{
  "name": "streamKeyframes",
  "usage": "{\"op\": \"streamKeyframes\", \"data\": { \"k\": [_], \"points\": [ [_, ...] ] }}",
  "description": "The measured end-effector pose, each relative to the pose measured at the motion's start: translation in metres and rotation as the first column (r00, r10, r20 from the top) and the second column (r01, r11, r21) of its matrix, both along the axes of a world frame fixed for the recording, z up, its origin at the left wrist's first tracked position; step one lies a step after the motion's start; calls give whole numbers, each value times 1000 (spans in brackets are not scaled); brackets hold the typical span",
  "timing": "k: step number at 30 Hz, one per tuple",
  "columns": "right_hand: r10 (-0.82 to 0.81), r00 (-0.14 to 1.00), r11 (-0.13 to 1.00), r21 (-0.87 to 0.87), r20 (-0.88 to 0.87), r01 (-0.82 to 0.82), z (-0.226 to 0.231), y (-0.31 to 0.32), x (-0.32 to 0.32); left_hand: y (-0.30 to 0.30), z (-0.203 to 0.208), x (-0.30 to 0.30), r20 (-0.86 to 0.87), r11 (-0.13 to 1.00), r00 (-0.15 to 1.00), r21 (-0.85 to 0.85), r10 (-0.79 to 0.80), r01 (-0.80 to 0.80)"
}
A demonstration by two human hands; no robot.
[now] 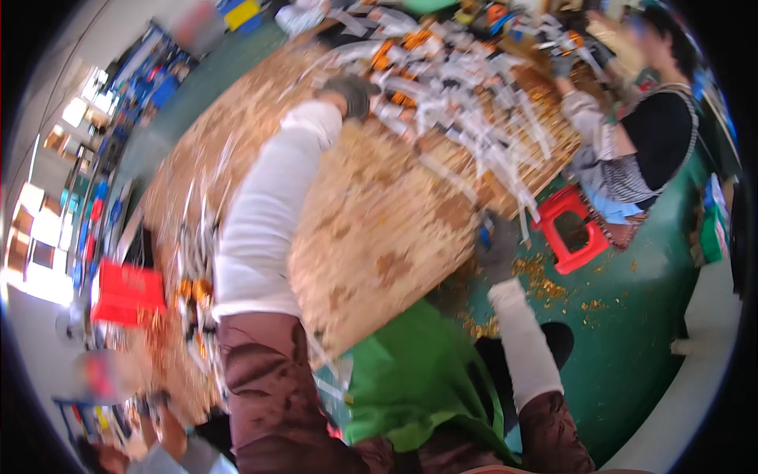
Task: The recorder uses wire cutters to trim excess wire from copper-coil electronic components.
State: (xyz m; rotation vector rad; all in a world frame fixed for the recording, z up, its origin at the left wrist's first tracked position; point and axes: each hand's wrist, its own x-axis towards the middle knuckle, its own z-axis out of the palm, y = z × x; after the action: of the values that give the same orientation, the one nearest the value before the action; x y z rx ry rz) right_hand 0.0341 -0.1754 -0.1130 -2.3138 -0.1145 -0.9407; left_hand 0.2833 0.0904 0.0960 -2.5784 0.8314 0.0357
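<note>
- I had the left hand (pixel 348 95), in a grey glove, stretched far out across the desk (pixel 371 237), its fingers curled down at the near edge of the heap of white strips (pixel 466 118); the picture was too blurred for me to tell whether it had actually closed on anything
- That heap, pale strips mixed with small orange pieces (pixel 410 38), lay across the far half of the desk, well away from my body, which I judged to be why the arm had to be so fully extended
- My right hand (pixel 499 251), also gloved in grey, hung low at the right edge of the desk, by a small blue thing (pixel 485 235); I could not tell whether the fingers gripped it or only rested beside it
- The near half of the desk was bare mottled board, probably kept as working room
- A green apron (pixel 410 379) covered my lap below the desk edge
- A red stool (pixel 570 229) stood on the green floor (pixel 632 332) just right of the desk, with orange scraps scattered about it, seemingly fallen from the edge
- A second person (pixel 632 142) sat at the far right, gloved hand up at the same heap, so the pile appeared placed where both could reach
- A red crate (pixel 126 294) sat on the left
</note>
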Motion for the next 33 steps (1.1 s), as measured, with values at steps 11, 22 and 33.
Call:
{"op": "streamKeyframes", "data": {
  "k": [11,22,33],
  "points": [
    [559,829,36,999,-14,-7,-12,-69,-60,182,82,-346,-423,884,855,-213,300,-416],
    [717,659,-138,881,-227,453,-155,-41,-278,261,5,-321,-291,728,734,-152,613,-668],
    [707,662,-23,927,-250,375,-166,-46,-278,248,-13,-340,-223,719,683,206,695,-664]
  ]
}}
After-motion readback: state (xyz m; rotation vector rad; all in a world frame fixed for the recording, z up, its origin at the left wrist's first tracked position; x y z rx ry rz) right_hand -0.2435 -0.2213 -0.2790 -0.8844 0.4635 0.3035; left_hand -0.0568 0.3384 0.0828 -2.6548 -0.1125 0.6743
